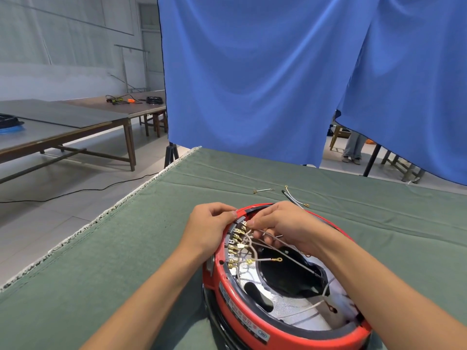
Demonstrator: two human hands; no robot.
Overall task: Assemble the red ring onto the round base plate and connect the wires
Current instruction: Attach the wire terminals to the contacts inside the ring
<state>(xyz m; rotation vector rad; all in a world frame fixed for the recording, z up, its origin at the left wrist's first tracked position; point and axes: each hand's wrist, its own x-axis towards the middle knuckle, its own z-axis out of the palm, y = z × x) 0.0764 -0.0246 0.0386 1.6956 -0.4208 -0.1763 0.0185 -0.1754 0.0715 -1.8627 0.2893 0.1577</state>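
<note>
A glossy red ring (252, 322) sits on the foil-bright round base plate (285, 301) at the near edge of the green-clothed surface (113, 248). The left hand (209, 223) steadies the rim, fingers curled on it; the right hand (280, 223) pinches a thin white wire (267, 234) toward brass terminals (236, 245). Seating each lug squarely looks key. Spare leads (294, 198) lie beyond.

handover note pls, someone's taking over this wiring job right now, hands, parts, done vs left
Left hand: fingers curled at the red ring's far rim by the brass terminals.
Right hand: pinching a white wire at the top terminal.
Done: ring sits on the round base plate; several connectors are on the row.
Left: the ring-lug wire inside lies loose; spare wires lie on the green cloth.
</note>
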